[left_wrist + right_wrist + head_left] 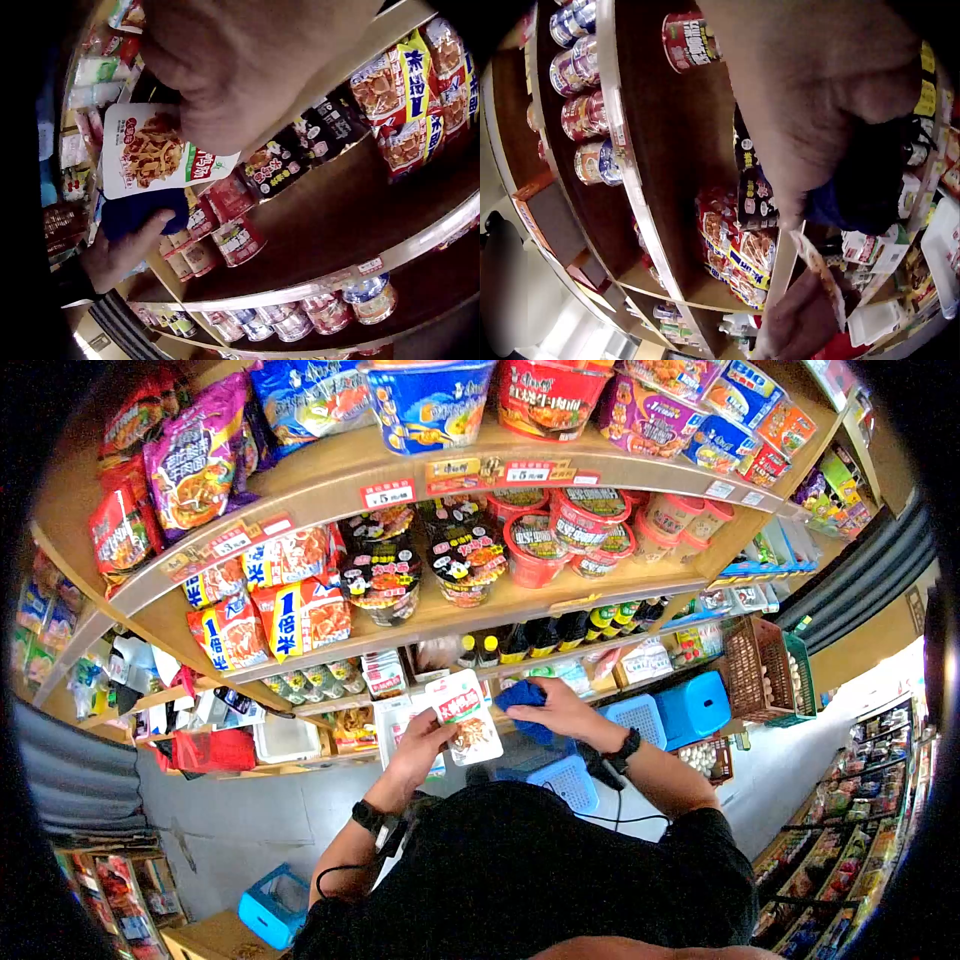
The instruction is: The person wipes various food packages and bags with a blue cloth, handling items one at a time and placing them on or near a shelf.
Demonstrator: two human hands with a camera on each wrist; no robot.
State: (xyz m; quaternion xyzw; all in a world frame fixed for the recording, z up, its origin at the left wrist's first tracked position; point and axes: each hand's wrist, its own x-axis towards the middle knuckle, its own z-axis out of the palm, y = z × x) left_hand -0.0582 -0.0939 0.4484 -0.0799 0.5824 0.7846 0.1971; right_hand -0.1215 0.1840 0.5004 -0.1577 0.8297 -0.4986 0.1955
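Note:
My left hand (422, 748) pinches a flat white snack packet (466, 705) by its lower left edge, thumb on the printed front. The packet carries red and green lettering and a picture of food; in the left wrist view the packet (150, 154) faces the camera. To its right, my right hand (562, 712) grips a bunched dark blue cloth (522, 696). The cloth (146, 214) lies close by the packet's edge in the left wrist view. From the right wrist, the packet (821, 274) appears nearly edge-on, and the right hand's fingers are partly hidden.
Curved shelves rise in front, with noodle bowls (430, 405), black noodle cups (465, 555) and bagged noodles (300, 618). Dark sauce bottles (543, 635) stand lower. A white tray (287, 741) is at lower left, and blue baskets (695, 710) and a brown crate (757, 670) at right.

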